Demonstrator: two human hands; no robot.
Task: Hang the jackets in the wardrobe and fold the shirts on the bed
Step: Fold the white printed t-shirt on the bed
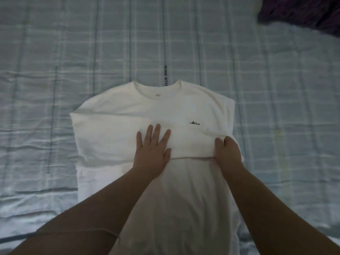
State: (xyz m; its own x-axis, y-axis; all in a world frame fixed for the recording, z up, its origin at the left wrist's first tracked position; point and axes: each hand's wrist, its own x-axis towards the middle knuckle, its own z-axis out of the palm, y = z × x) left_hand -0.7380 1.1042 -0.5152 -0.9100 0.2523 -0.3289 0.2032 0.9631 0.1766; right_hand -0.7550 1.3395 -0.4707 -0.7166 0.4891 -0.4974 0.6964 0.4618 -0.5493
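Note:
A white shirt (128, 115) lies flat on the bed, collar away from me, with a small black logo on its chest. Both sleeves are folded in across the body. My left hand (152, 146) rests flat on the middle of the shirt, fingers spread, pressing the cloth down. My right hand (227, 150) is curled over the folded edge at the shirt's right side, gripping the fabric. The shirt's lower part runs toward me between my forearms.
The bed (55, 52) is covered by a pale blue checked sheet with creases. A dark purple garment (303, 13) lies at the far right corner. A dark printed strip (165, 74) shows just beyond the collar.

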